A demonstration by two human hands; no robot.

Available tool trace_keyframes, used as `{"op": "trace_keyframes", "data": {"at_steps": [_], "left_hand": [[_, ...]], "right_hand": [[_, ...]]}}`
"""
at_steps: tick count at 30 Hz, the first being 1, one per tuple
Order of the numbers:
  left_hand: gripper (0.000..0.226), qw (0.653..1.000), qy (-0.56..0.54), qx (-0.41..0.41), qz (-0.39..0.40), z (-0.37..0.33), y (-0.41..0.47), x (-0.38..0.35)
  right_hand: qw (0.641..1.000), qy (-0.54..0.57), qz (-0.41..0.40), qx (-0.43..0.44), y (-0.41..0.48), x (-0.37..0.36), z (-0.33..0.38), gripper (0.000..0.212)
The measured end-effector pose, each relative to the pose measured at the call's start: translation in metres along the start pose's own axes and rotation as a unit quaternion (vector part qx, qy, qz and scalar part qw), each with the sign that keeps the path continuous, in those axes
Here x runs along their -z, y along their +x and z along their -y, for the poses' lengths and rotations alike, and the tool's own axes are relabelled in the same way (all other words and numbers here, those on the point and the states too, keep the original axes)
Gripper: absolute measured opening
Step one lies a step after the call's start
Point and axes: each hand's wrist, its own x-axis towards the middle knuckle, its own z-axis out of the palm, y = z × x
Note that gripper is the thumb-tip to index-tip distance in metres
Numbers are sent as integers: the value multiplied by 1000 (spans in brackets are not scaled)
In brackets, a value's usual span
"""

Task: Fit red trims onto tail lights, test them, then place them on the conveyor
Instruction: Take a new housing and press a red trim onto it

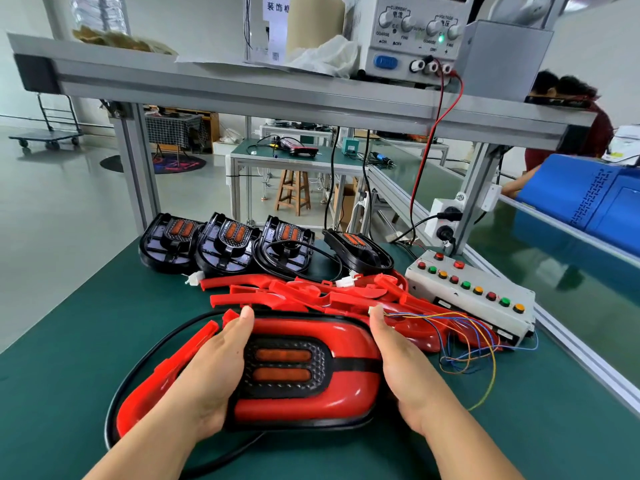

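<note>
A tail light (301, 372) with a glossy red trim around its black centre and two orange lenses lies on the green mat in front of me. My left hand (214, 372) presses flat on its left side, fingers straight. My right hand (401, 372) presses flat against its right side. Its black cable (145, 362) loops round to the left. A loose red trim (166, 372) lies under my left hand. A heap of red trims (311, 292) sits just behind.
Several bare black tail lights (228, 244) stand in a row at the back. A white test box (474, 292) with coloured buttons and loose wires (467, 344) sits at right. The conveyor belt (561, 265) runs along the right; a power supply (412, 39) is on the overhead shelf.
</note>
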Motion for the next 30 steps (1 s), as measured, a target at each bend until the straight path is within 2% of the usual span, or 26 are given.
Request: {"op": "trace_keyframes", "data": {"at_steps": [3, 6, 9, 12, 13, 16, 18, 21, 23, 25, 27, 30], "left_hand": [[54, 996, 73, -28, -50, 9, 4, 6], [66, 987, 139, -38, -76, 4, -2, 3], [73, 971, 205, -74, -98, -1, -7, -1], [73, 941, 287, -115, -136, -7, -8, 0], [66, 930, 308, -126, -156, -10, -8, 2], [29, 902, 335, -170, -213, -30, -1, 21], [18, 865, 387, -196, -251, -48, 7, 41], [18, 822, 460, -192, -276, -67, 26, 65], [24, 797, 524, -159, -255, -69, 42, 74], [25, 770, 585, -123, -225, -66, 56, 79], [20, 753, 619, -102, -198, -64, 65, 78], [13, 749, 639, -86, -153, -63, 72, 77]], "right_hand": [[991, -133, -31, -3, 1, 5, -2, 97], [978, -200, -51, 2, 1, 2, -1, 100], [954, -285, -82, 34, -1, 0, 1, 98], [918, -371, -120, 71, -3, 1, 2, 79], [902, -402, -136, 73, -3, 2, 2, 80], [868, -455, -180, 86, -1, 10, 1, 84], [857, -462, -207, 95, 2, 15, 0, 81], [846, -429, -255, 187, 9, 20, -2, 60], [808, -428, -294, 278, 14, 24, -2, 41], [774, -444, -321, 319, 20, 28, -4, 11], [775, -483, -309, 265, 27, 30, -6, 19], [782, -538, -275, 153, 32, 32, -10, 31]]}}
